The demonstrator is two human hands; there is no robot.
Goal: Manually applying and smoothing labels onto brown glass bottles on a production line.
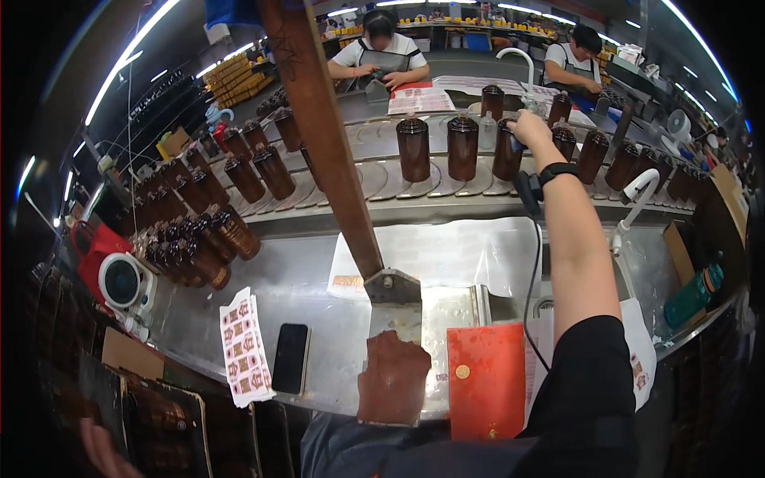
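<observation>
My right arm stretches far forward over the bench. My right hand (529,130) is closed round the top of a dark brown glass bottle (508,158) on the conveyor; part of its neck is hidden behind the fingers. A small clear bottle (488,131) stands just left of it. Further left, two more brown bottles (462,151) stand upright on the belt. At the lower left edge, my left hand (107,450) is dim and partly cut off. Its fingers look stretched out with nothing visible in them, close to a crate of brown bottles (163,414).
A brown upright post (327,135) rises from the bench. Sticker sheets (245,346), a phone (292,358) and a red packet (486,378) lie near me. Grouped bottles (191,251) stand left, beside a small fan (122,280). A cable hangs by my right arm. Two people work opposite.
</observation>
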